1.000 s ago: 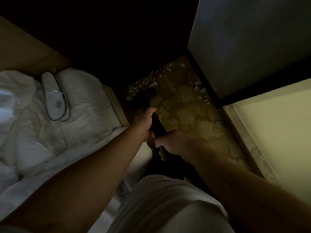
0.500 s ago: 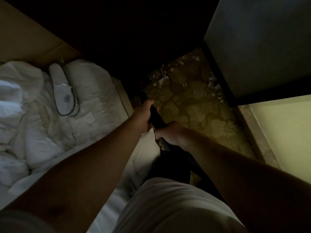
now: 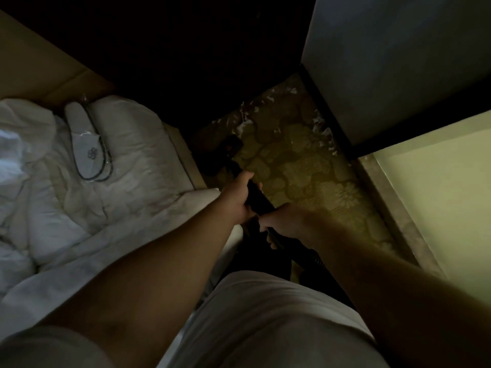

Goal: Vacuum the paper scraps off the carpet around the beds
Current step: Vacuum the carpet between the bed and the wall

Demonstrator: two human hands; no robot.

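The room is dim. Patterned carpet (image 3: 305, 176) fills the centre of the frame, between a bed (image 3: 127, 166) with rumpled white bedding at left and a pale, stone-edged surface (image 3: 438, 197) at lower right. Paper scraps (image 3: 244, 126) lie on the carpet at upper centre, some along the black skirting of the grey wall (image 3: 398, 62). The left grip (image 3: 239, 200) and right grip (image 3: 284, 224), both bare hands, are curled round the black vacuum wand (image 3: 259, 198) at centre, left ahead of right. On the bed lies a clear wrapper (image 3: 87, 147) holding white slippers.
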